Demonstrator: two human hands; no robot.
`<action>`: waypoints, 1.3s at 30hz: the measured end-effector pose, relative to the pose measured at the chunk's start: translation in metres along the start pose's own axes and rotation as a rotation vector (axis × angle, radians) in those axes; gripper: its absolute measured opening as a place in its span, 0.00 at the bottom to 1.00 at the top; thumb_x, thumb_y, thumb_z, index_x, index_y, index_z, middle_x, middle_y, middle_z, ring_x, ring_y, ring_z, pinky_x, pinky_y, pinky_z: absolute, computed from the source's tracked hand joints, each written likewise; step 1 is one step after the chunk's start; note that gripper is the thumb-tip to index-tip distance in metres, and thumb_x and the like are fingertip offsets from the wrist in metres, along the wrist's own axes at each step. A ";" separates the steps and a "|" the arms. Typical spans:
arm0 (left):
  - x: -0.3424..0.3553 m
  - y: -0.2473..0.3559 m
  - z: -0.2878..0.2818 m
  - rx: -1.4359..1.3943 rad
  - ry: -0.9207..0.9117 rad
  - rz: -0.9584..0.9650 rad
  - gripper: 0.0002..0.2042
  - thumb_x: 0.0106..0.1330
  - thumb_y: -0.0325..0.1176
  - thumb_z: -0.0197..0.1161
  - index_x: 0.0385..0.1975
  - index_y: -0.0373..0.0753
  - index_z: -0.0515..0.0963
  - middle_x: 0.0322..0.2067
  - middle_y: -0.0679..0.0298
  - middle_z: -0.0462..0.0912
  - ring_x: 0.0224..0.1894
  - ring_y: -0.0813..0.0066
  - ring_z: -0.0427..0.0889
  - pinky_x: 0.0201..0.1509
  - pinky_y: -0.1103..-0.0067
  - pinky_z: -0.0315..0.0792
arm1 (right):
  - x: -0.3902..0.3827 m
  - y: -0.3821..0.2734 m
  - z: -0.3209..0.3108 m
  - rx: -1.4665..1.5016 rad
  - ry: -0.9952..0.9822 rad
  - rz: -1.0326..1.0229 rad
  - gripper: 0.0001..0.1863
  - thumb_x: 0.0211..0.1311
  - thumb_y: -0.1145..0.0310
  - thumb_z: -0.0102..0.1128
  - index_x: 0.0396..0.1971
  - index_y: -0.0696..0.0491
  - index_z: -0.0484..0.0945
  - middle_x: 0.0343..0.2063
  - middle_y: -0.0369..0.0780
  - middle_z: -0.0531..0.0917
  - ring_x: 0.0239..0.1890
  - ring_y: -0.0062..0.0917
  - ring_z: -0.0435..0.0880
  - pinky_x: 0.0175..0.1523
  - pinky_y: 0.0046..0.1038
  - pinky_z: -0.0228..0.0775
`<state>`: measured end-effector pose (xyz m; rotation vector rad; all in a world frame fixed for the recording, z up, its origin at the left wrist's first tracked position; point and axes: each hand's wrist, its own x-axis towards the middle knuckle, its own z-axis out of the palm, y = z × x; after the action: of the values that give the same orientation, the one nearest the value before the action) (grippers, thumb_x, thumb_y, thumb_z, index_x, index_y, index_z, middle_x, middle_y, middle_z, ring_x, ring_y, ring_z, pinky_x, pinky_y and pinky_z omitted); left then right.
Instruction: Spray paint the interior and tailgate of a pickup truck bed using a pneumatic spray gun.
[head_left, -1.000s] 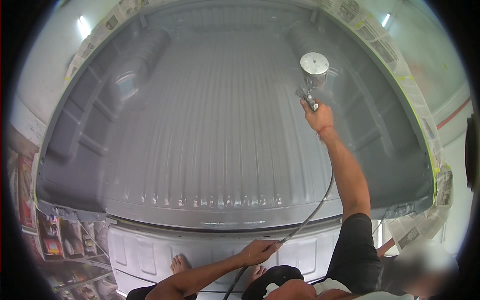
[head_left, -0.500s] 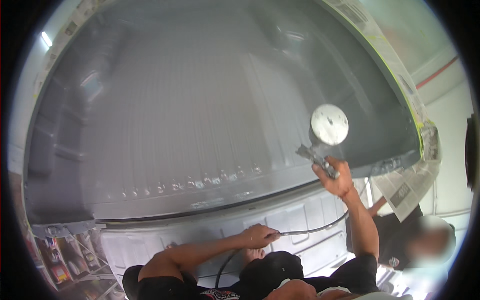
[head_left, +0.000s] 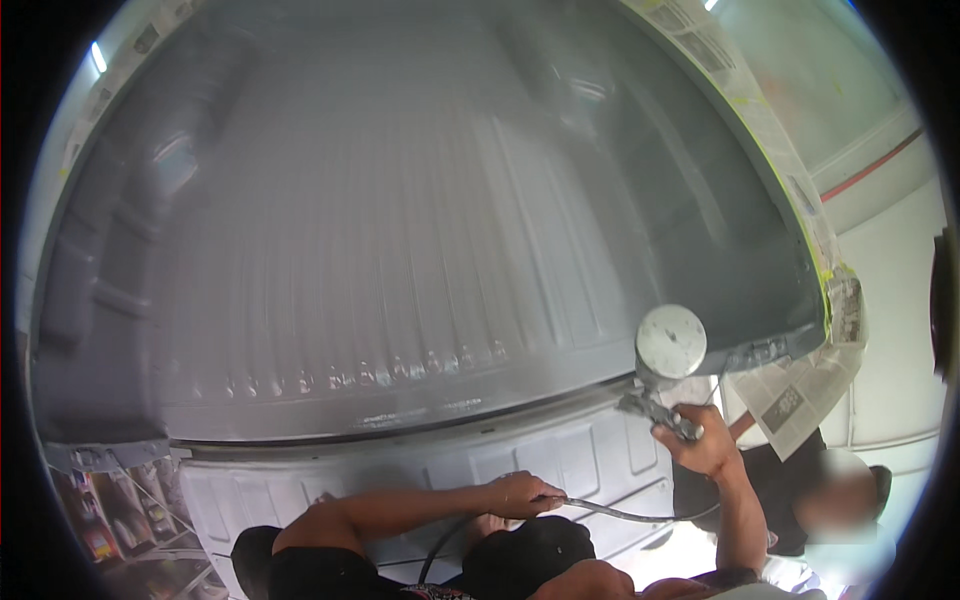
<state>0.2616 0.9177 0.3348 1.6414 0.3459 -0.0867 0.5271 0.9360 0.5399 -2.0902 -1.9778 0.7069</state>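
My right hand (head_left: pixel 708 447) grips a spray gun (head_left: pixel 662 390) with a round pale cup on top, held at the rear right corner of a grey ribbed truck bed (head_left: pixel 400 250). Nearer my body, my left hand (head_left: pixel 520 494) is closed around the dark air hose (head_left: pixel 610 513) that runs over to the gun. The bed's floor looks wet and glossy with grey coating. A pale tailgate panel (head_left: pixel 420 480) hangs below the bed's rear edge, just behind my left hand.
Newspaper masking (head_left: pixel 800 385) with yellow-green tape covers the bed's right rail and rear corner. Another person (head_left: pixel 830 500) stands at the lower right beside the truck. More papered masking (head_left: pixel 120 510) hangs at the lower left. Booth walls surround the truck.
My right hand has drawn the spray gun back from deep inside the bed to its rear right corner. The view has swung left and down. The left hand stays on the hose.
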 end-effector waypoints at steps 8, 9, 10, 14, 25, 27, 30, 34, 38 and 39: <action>-0.021 -0.016 -0.012 -0.120 0.389 -0.126 0.23 0.73 0.53 0.51 0.58 0.47 0.78 0.29 0.49 0.83 0.30 0.56 0.84 0.38 0.68 0.76 | 0.218 -0.018 0.031 -0.020 0.230 -0.011 0.26 0.62 0.46 0.62 0.36 0.58 0.84 0.28 0.51 0.85 0.36 0.51 0.84 0.40 0.41 0.75; -0.025 -0.016 -0.013 -0.094 0.385 -0.136 0.23 0.73 0.53 0.51 0.58 0.47 0.78 0.29 0.49 0.83 0.30 0.56 0.84 0.38 0.68 0.76 | 0.242 -0.025 0.032 -0.029 0.266 -0.039 0.26 0.63 0.45 0.60 0.36 0.58 0.83 0.28 0.51 0.85 0.37 0.51 0.84 0.41 0.41 0.75; -0.028 -0.015 -0.012 -0.140 0.439 -0.142 0.23 0.73 0.53 0.51 0.58 0.45 0.77 0.24 0.51 0.80 0.25 0.61 0.80 0.33 0.70 0.74 | 0.264 -0.031 0.034 -0.040 0.263 -0.017 0.26 0.63 0.45 0.60 0.36 0.58 0.83 0.28 0.51 0.85 0.37 0.51 0.84 0.41 0.41 0.75; -0.042 -0.009 -0.011 -0.332 0.571 -0.129 0.23 0.74 0.50 0.53 0.60 0.43 0.76 0.14 0.58 0.72 0.17 0.73 0.71 0.26 0.76 0.68 | 0.336 -0.053 0.044 -0.040 0.336 -0.031 0.29 0.64 0.43 0.56 0.36 0.58 0.83 0.31 0.53 0.85 0.40 0.52 0.83 0.46 0.45 0.74; -0.043 -0.014 -0.018 -0.207 0.553 -0.175 0.23 0.73 0.52 0.51 0.59 0.45 0.77 0.19 0.50 0.76 0.21 0.61 0.77 0.30 0.70 0.71 | 0.329 -0.058 0.054 0.063 0.479 -0.032 0.29 0.64 0.43 0.57 0.39 0.58 0.83 0.29 0.55 0.84 0.39 0.53 0.83 0.45 0.46 0.74; -0.038 -0.014 -0.016 -0.214 0.483 -0.153 0.22 0.73 0.52 0.51 0.58 0.46 0.77 0.20 0.50 0.77 0.22 0.58 0.79 0.31 0.69 0.72 | 0.281 -0.042 0.053 0.019 0.432 -0.064 0.26 0.63 0.46 0.61 0.37 0.59 0.83 0.26 0.54 0.84 0.34 0.52 0.84 0.40 0.43 0.75; -0.030 -0.014 -0.015 -0.147 0.390 -0.105 0.22 0.73 0.53 0.51 0.57 0.48 0.78 0.22 0.49 0.79 0.25 0.53 0.81 0.32 0.67 0.74 | 0.195 -0.021 0.049 0.053 0.366 -0.038 0.20 0.60 0.53 0.66 0.33 0.59 0.83 0.23 0.53 0.83 0.28 0.49 0.84 0.34 0.39 0.74; -0.017 -0.018 -0.011 -0.101 0.211 -0.122 0.21 0.71 0.54 0.52 0.55 0.51 0.80 0.27 0.51 0.83 0.31 0.51 0.84 0.37 0.64 0.76 | 0.083 0.003 0.045 0.024 0.305 -0.031 0.16 0.56 0.60 0.71 0.25 0.59 0.80 0.19 0.50 0.81 0.22 0.44 0.83 0.28 0.37 0.72; -0.003 -0.016 -0.001 0.001 0.156 0.076 0.22 0.73 0.54 0.50 0.59 0.53 0.77 0.25 0.57 0.87 0.22 0.67 0.86 0.34 0.76 0.82 | -0.010 0.014 0.029 0.065 0.244 -0.044 0.13 0.53 0.65 0.73 0.24 0.60 0.80 0.19 0.47 0.81 0.19 0.40 0.82 0.27 0.36 0.70; 0.000 -0.014 0.003 -0.006 0.152 0.077 0.22 0.73 0.54 0.50 0.59 0.53 0.77 0.25 0.57 0.87 0.22 0.67 0.86 0.34 0.76 0.82 | -0.029 0.013 0.022 0.042 0.177 0.011 0.13 0.53 0.66 0.72 0.25 0.60 0.81 0.19 0.46 0.81 0.19 0.39 0.82 0.27 0.35 0.70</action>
<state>0.2581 0.9159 0.3210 1.6579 0.3977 0.0979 0.5283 0.9025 0.5211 -2.0630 -1.8424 0.5392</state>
